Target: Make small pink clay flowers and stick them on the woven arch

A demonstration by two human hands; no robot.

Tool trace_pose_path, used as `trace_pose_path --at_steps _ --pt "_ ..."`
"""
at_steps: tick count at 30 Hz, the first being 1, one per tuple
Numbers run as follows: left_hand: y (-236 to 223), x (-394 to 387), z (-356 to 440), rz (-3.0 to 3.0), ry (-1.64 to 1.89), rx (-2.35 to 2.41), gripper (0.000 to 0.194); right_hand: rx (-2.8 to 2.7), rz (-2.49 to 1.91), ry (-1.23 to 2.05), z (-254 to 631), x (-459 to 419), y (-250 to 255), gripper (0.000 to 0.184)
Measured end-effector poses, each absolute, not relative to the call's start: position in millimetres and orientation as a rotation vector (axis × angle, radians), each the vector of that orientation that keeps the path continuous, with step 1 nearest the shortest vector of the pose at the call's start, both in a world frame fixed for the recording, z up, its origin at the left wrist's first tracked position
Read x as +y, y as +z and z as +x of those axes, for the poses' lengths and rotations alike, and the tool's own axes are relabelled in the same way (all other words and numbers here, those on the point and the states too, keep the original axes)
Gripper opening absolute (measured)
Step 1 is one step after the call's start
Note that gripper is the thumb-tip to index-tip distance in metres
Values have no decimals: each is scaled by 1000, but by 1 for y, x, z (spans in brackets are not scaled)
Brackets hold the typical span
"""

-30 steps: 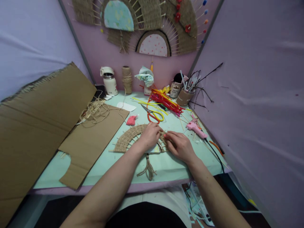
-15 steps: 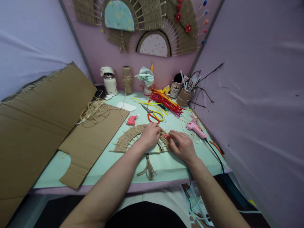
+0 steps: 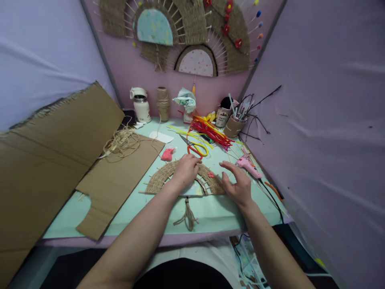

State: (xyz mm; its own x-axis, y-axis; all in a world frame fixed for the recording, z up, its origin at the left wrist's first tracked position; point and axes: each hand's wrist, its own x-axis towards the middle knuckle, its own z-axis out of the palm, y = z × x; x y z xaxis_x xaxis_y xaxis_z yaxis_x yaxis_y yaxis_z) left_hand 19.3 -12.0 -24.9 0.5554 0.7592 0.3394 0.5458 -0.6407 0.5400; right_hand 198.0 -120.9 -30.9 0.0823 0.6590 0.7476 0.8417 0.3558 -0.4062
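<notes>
A half-round woven twine fan [image 3: 156,179] lies on the table, with thin sticks poking out round its curve and a twine tassel [image 3: 188,214] below its straight edge. My left hand [image 3: 185,171] rests on the upper middle of the fan, its fingers bent together against the weave and partly hidden. A small coral-pink flower [image 3: 211,175] sits on the right part of the weave, beside a dark line. To the right of the flower, my right hand [image 3: 239,182] is open, thumb and fingers apart with nothing between them.
Scissors [image 3: 197,148] and a pink packet [image 3: 167,154] lie behind the fan. Red and yellow pipe cleaners [image 3: 212,133] are heaped further back. A pink glue gun [image 3: 249,166] with a cord lies right. Cardboard [image 3: 120,180] and tangled twine [image 3: 122,142] cover the left.
My right hand has drawn back to the right from the flower and its fingers have spread. The flower now shows fully on the weave. My left hand has shifted slightly left.
</notes>
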Motion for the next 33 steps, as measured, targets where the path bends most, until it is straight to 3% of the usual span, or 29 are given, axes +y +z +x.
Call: trace_pose_path --at_steps 5,8,14,17,24,33 --pt "-14 10 -7 2154 1057 1644 35 -1595 -1367 5 187 -97 16 32" --pt "-15 20 -19 2019 1011 1871 45 -1638 -1313 60 177 -70 34 27" --pt "-28 29 -22 2033 883 1952 50 -1568 -1214 289 169 -28 14 20" --pt "-25 32 -19 2015 973 1845 47 -1532 -1245 342 174 -25 -2 20" --pt "-21 29 -6 2007 1301 1030 54 -1532 -1137 332 176 -34 -2 18" --pt "-22 23 -2 2080 1263 994 45 -1608 -1112 290 166 -38 3 15"
